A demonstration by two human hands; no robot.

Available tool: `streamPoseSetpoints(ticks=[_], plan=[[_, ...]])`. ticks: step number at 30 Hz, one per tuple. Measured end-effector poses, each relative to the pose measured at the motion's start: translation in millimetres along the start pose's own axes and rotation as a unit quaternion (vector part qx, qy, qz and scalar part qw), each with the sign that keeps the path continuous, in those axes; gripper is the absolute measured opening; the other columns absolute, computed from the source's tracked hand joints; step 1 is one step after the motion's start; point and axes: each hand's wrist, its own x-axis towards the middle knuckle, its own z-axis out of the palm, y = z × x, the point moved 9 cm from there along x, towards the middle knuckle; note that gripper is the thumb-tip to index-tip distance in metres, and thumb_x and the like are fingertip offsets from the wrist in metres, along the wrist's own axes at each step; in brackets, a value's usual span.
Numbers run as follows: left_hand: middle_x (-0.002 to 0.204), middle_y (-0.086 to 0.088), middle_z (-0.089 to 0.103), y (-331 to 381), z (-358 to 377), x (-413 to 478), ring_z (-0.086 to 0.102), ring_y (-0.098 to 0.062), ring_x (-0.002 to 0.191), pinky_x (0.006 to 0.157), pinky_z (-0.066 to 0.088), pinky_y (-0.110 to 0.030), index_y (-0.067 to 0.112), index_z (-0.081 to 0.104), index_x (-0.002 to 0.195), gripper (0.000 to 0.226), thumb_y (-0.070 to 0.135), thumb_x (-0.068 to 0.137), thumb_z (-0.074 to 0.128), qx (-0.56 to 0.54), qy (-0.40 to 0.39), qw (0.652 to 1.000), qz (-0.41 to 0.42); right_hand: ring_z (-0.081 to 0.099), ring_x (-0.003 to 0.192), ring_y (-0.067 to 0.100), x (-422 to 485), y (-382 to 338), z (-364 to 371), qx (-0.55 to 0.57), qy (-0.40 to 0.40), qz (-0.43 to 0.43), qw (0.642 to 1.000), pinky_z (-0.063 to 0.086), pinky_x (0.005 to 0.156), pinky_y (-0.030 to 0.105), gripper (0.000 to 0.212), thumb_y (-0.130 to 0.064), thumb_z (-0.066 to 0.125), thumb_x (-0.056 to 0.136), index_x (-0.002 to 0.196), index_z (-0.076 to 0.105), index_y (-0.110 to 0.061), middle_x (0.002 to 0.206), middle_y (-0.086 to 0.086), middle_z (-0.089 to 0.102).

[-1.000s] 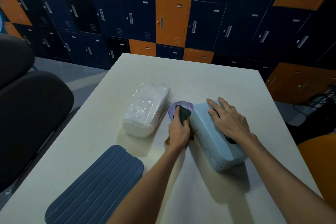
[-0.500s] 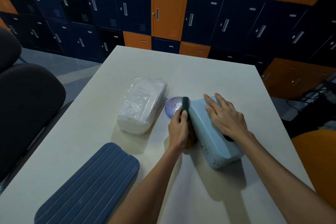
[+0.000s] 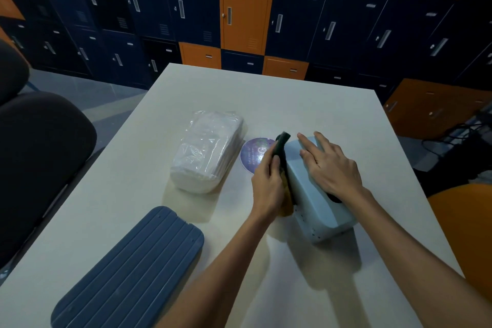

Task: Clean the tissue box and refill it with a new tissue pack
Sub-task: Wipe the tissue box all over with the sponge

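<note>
Tissue box (image 3: 308, 202), one, light blue, lies on the white table (image 3: 292, 104), right of centre. One wrapped tissue pack (image 3: 210, 152), one round purple disc (image 3: 253, 154) and one dark blue ribbed lid (image 3: 130, 271) lie to its left. The left hand (image 3: 266, 184) curls its fingers round one dark sponge (image 3: 281, 149), held against the box's left side. The right hand (image 3: 332, 168) lies flat on the box's top, fingers straight and slightly apart.

We're in a locker room or staff area of an office: a wall of navy-blue metal lockers (image 3: 149, 8) with orange metal locker doors (image 3: 246, 8) mixed in, a pale rectangular table (image 3: 279, 93), a dark padded office chair (image 3: 40, 154) left, and what may be tangled black cables (image 3: 458, 128) right.
</note>
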Motion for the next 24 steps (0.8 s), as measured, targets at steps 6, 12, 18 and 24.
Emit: streamPoseSetpoints(ticks=[6,12,18,24], plan=[[0.120,0.010,0.059,-40,-6,1,0.053,-0.001,0.104,0.087,0.036,-0.011,0.033,0.044,0.142,0.046,0.012,0.102,0.035,0.121,-0.007,0.990,-0.071,0.026,0.138,0.023,-1,-1,-1,0.001,-0.004,-0.004,1.000,0.037,0.098,0.048,0.047,-0.054,0.017,0.098,0.144,0.013,-0.053,0.158,-0.007,0.017],[0.136,0.009,0.056,-6,5,30,0.048,-0.004,0.126,0.107,0.032,-0.017,0.024,0.054,0.134,0.047,0.004,0.100,0.028,0.021,-0.057,0.994,-0.087,0.029,0.136,0.024,-2,-2,-3,0.000,-0.003,-0.001,1.000,0.038,0.097,0.047,0.047,-0.053,0.018,0.098,0.144,0.013,-0.053,0.157,-0.007,0.017],[0.121,0.014,0.061,-17,-6,-10,0.057,-0.005,0.104,0.083,0.038,-0.014,0.039,0.044,0.140,0.051,0.010,0.099,0.036,0.125,-0.019,0.992,-0.030,0.030,0.135,0.025,-1,-2,-2,-0.006,-0.001,-0.005,1.000,0.039,0.096,0.047,0.047,-0.052,0.017,0.098,0.145,0.013,-0.052,0.158,-0.005,0.018],[0.120,-0.007,0.064,-24,-3,25,0.056,-0.026,0.107,0.077,0.033,-0.017,0.021,0.052,0.136,0.050,0.000,0.095,0.032,0.228,-0.073,0.968,-0.073,0.029,0.136,0.024,-2,-3,-3,-0.002,-0.004,-0.003,1.000,0.038,0.096,0.047,0.047,-0.052,0.018,0.098,0.145,0.014,-0.052,0.158,-0.007,0.017]])
